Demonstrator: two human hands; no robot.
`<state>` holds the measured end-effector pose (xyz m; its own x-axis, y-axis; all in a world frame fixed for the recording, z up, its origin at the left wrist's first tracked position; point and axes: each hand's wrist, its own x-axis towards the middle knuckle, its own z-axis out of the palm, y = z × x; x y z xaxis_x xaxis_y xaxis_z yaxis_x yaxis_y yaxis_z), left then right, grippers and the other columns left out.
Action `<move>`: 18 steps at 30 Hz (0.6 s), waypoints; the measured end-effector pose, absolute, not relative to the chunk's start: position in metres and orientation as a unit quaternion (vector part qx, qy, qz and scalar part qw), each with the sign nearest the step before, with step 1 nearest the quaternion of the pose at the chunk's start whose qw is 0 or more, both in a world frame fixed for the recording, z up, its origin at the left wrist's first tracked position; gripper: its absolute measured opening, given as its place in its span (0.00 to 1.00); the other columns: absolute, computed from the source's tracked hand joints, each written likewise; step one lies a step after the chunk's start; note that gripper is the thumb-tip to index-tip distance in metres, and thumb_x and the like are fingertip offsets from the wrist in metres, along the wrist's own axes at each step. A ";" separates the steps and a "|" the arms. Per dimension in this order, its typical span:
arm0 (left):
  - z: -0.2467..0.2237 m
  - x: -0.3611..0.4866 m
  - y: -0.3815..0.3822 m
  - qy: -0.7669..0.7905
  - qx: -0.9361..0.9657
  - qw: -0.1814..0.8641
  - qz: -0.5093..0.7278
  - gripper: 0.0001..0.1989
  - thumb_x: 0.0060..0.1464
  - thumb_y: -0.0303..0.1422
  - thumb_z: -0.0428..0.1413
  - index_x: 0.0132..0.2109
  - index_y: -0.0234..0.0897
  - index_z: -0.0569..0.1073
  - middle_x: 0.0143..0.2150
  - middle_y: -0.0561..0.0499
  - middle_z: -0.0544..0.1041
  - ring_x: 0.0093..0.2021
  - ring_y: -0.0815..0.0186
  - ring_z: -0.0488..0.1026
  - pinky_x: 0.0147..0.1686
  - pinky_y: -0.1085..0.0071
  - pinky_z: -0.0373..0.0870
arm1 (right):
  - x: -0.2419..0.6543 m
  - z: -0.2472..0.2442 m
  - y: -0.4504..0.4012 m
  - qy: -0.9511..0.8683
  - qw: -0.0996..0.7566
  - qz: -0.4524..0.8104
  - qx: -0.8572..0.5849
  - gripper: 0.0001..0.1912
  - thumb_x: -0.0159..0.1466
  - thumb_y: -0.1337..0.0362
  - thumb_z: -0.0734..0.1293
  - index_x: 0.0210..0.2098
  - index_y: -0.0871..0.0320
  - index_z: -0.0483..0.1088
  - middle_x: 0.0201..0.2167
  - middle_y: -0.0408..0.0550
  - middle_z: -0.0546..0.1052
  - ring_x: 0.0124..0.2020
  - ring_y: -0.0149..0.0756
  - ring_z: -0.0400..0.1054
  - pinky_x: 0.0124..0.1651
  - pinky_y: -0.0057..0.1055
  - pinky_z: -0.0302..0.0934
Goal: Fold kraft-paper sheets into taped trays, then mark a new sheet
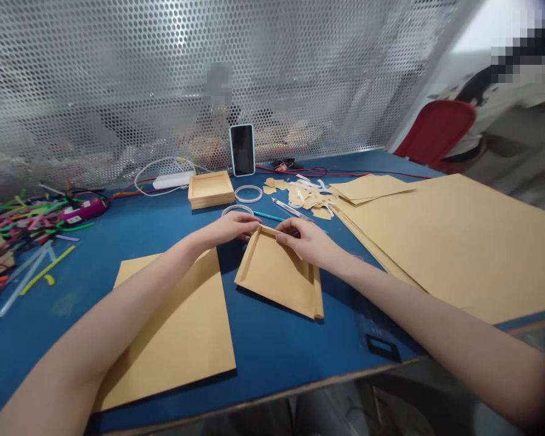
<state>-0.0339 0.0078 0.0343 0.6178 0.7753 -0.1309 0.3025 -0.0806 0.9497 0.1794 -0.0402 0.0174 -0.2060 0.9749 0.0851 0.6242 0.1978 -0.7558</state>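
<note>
A partly folded tan paper tray (277, 272) rests on the blue table, its far and side edges turned up into low walls. My left hand (238, 226) pinches its far left corner between thumb and fingers. Along the far edge, my right hand (305, 239) grips the raised wall, thumb on the inside and fingers bent over it. Under my left forearm lies a flat tan sheet (195, 327). Just beyond the hands are a roll of tape (237, 210), a blue pencil (267, 215) and a white cutter-like tool (291, 209).
Finished-looking paper trays (211, 189) are stacked at the back, beside another tape roll (249, 194) and an upright phone (242, 150). Paper scraps (311, 197) lie right of them. Large tan sheets (472, 242) cover the right side; colourful pipe cleaners (9, 233) clutter the left.
</note>
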 end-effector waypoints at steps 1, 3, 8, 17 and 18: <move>0.033 -0.033 0.006 0.378 0.687 0.581 0.216 0.22 0.51 0.46 0.61 0.46 0.33 0.75 0.39 0.46 0.76 0.36 0.66 0.73 0.38 0.70 0.68 | 0.181 0.016 -0.039 -0.710 0.306 0.303 -0.558 0.05 0.61 0.63 0.64 0.35 0.56 0.69 0.36 0.47 0.77 0.38 0.37 0.70 0.39 0.33 0.63; 0.032 -0.030 0.004 0.371 0.658 0.614 0.229 0.23 0.51 0.48 0.61 0.44 0.32 0.75 0.35 0.48 0.74 0.33 0.69 0.72 0.35 0.71 0.68 | 0.183 0.012 -0.037 -0.703 0.331 0.307 -0.549 0.06 0.61 0.60 0.64 0.35 0.55 0.67 0.37 0.47 0.77 0.39 0.38 0.71 0.40 0.34 0.64; 0.031 -0.025 0.001 0.366 0.611 0.649 0.267 0.21 0.49 0.47 0.63 0.39 0.31 0.76 0.26 0.55 0.67 0.24 0.74 0.65 0.26 0.77 0.62 | 0.186 0.014 -0.039 -0.722 0.351 0.295 -0.518 0.06 0.62 0.62 0.63 0.38 0.55 0.66 0.38 0.48 0.78 0.40 0.38 0.72 0.43 0.36 0.65; 0.036 -0.021 -0.001 0.366 0.580 0.665 0.296 0.18 0.45 0.39 0.66 0.40 0.29 0.77 0.23 0.56 0.66 0.23 0.75 0.63 0.27 0.76 0.61 | 0.184 0.030 -0.047 -0.760 0.327 0.235 -0.510 0.13 0.63 0.65 0.63 0.44 0.54 0.75 0.44 0.50 0.79 0.45 0.41 0.71 0.49 0.39 0.63; 0.036 -0.022 -0.001 0.366 0.579 0.664 0.299 0.18 0.45 0.38 0.66 0.40 0.29 0.77 0.22 0.57 0.65 0.22 0.76 0.62 0.26 0.76 0.60 | 0.184 0.029 -0.047 -0.758 0.327 0.243 -0.510 0.13 0.63 0.65 0.63 0.44 0.55 0.76 0.44 0.49 0.79 0.45 0.41 0.72 0.49 0.38 0.64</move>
<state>-0.0216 -0.0013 0.0364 0.5535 0.8211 -0.1394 0.0270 0.1496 0.9884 0.1844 -0.0467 0.0293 -0.2659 0.9314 0.2485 0.6135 0.3623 -0.7017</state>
